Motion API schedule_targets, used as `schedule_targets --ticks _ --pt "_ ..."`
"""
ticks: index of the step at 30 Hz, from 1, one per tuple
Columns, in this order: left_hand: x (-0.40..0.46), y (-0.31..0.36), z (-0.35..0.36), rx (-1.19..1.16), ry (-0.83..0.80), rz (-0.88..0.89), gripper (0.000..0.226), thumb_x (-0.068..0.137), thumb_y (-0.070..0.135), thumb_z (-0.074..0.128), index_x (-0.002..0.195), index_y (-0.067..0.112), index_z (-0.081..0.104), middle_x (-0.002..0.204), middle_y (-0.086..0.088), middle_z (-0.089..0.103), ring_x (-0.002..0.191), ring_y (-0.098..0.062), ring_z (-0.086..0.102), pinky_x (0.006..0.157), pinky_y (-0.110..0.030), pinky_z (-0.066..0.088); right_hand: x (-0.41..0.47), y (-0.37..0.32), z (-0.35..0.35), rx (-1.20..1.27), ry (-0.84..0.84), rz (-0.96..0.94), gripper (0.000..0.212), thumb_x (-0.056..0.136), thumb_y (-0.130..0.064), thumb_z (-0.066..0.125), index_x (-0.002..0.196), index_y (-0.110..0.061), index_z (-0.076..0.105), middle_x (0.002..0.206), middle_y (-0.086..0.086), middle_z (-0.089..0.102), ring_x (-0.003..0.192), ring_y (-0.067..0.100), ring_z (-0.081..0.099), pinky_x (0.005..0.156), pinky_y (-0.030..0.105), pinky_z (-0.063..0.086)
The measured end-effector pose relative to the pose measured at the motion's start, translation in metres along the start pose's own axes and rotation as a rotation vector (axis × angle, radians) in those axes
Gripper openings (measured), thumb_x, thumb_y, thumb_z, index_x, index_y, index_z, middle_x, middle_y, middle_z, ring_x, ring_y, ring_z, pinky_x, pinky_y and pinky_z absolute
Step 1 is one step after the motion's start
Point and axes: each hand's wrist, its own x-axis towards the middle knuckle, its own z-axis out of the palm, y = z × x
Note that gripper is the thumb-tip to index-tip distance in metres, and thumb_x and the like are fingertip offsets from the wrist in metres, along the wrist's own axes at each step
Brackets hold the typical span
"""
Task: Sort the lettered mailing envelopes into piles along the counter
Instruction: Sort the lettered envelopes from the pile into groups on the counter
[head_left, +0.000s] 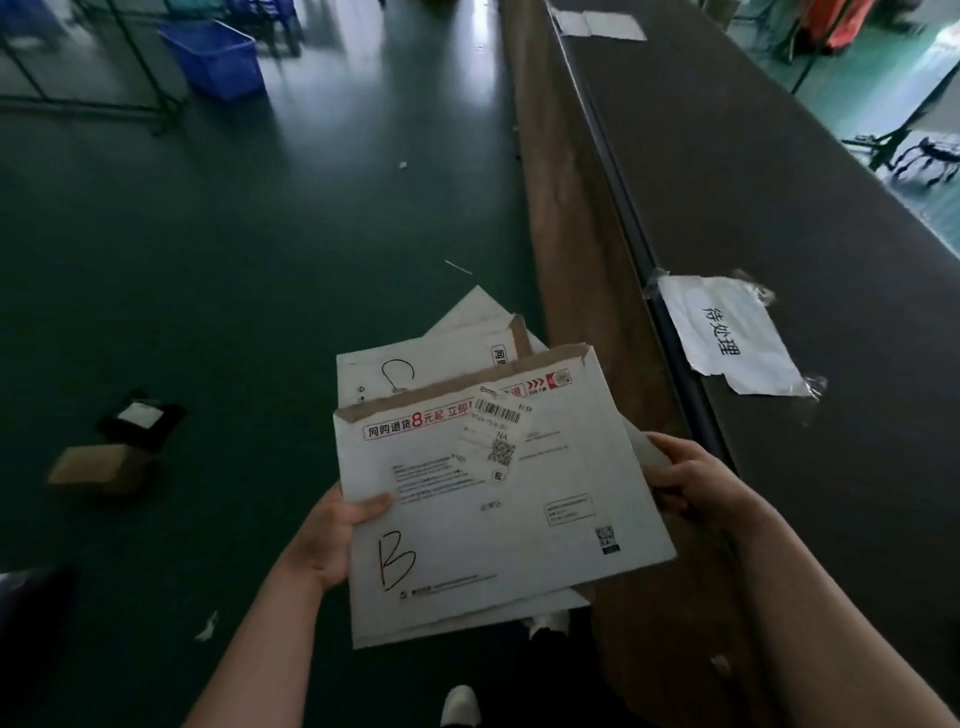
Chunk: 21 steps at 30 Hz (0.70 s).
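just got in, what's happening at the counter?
A person stands beside the long dark counter, holding a fanned stack of mailing envelopes in both hands. The left hand grips the stack's left edge, thumb on the top envelope marked B; the right hand holds the right edge. An envelope marked C shows behind it. A taped paper label sits on the counter nearby.

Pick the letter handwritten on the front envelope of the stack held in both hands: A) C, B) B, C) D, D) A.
B: the front envelope, gripped by the left hand and the right hand, bears a handwritten B near its lower left corner; a C shows only on the envelope behind it.
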Motion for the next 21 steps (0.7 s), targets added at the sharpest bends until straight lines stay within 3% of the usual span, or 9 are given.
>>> schedule_targets --ticks 4,6,7,9,11,13,17,21 --pt "0.062 0.025 0.017 -0.048 0.021 0.004 0.054 0.083 -0.006 0.065 0.135 0.006 0.055 0.129 -0.028 0.064 0.114 -0.05 0.064 0.085 -0.062 0.057 0.058 -0.022 -0.03 0.032 0.044 -0.006 0.033 0.096 0.007 0.055 0.126 -0.005 0.063 0.088 0.02 0.068 0.042 0.017 0.048 0.037 0.02 0.038" --pt "0.102 0.041 0.033 -0.049 0.034 0.012 0.051 0.086 -0.008 0.06 0.136 0.005 0.055 0.129 -0.029 0.064 0.115 -0.052 0.063 0.088 -0.064 0.055 0.089 -0.032 -0.048 0.129 0.097 -0.043 0.02 0.098 -0.004 0.057 0.117 -0.006 0.063 0.09 0.019 0.069 0.052 0.023 0.062 0.04 0.022 0.044" --pt "0.13 0.053 0.045 -0.037 0.044 0.016 0.049 0.088 -0.008 0.056 0.135 0.005 0.055 0.129 -0.029 0.064 0.115 -0.051 0.063 0.089 -0.064 0.055 0.11 -0.04 -0.062 0.212 0.124 -0.053 0.015 0.098 -0.013 0.058 0.111 -0.007 0.063 0.094 0.02 0.07 0.062 0.027 0.069 0.044 0.026 0.051" --pt "0.164 0.074 0.064 -0.025 0.073 0.049 0.045 0.091 -0.007 0.052 0.134 0.004 0.057 0.129 -0.028 0.065 0.114 -0.051 0.063 0.09 -0.064 0.055 0.14 -0.055 -0.075 0.356 0.127 -0.067 0.025 0.1 -0.029 0.057 0.113 -0.009 0.064 0.103 0.022 0.071 0.086 0.037 0.073 0.066 0.042 0.062" --pt "0.209 0.099 0.086 -0.001 0.134 0.069 0.043 0.092 -0.005 0.052 0.134 0.004 0.057 0.127 -0.028 0.066 0.113 -0.05 0.064 0.092 -0.063 0.054 0.178 -0.083 -0.093 0.423 0.074 -0.072 0.036 0.098 -0.036 0.062 0.125 -0.012 0.064 0.113 0.021 0.071 0.101 0.042 0.07 0.083 0.053 0.058" --pt "0.244 0.122 0.102 0.003 0.182 0.101 0.044 0.092 -0.004 0.055 0.135 0.003 0.057 0.128 -0.028 0.065 0.114 -0.049 0.065 0.095 -0.065 0.051 0.212 -0.11 -0.103 0.372 0.063 -0.107 0.035 0.096 -0.024 0.066 0.131 -0.017 0.062 0.119 0.02 0.071 0.103 0.04 0.072 0.08 0.051 0.062" --pt "0.301 0.173 0.122 0.041 0.219 0.161 0.044 0.091 -0.004 0.056 0.135 0.003 0.057 0.128 -0.024 0.066 0.116 -0.047 0.064 0.1 -0.067 0.048 0.278 -0.18 -0.114 0.133 0.103 -0.087 0.039 0.093 -0.001 0.067 0.127 -0.017 0.058 0.115 0.016 0.072 0.088 0.024 0.077 0.063 0.032 0.063" --pt "0.343 0.227 0.112 -0.004 0.182 0.133 0.053 0.086 0.003 0.063 0.138 0.005 0.055 0.133 -0.026 0.063 0.12 -0.049 0.061 0.101 -0.069 0.045 0.335 -0.231 -0.125 0.198 0.03 -0.06 0.036 0.094 0.004 0.063 0.125 -0.012 0.058 0.108 0.016 0.076 0.092 0.031 0.077 0.065 0.037 0.064"
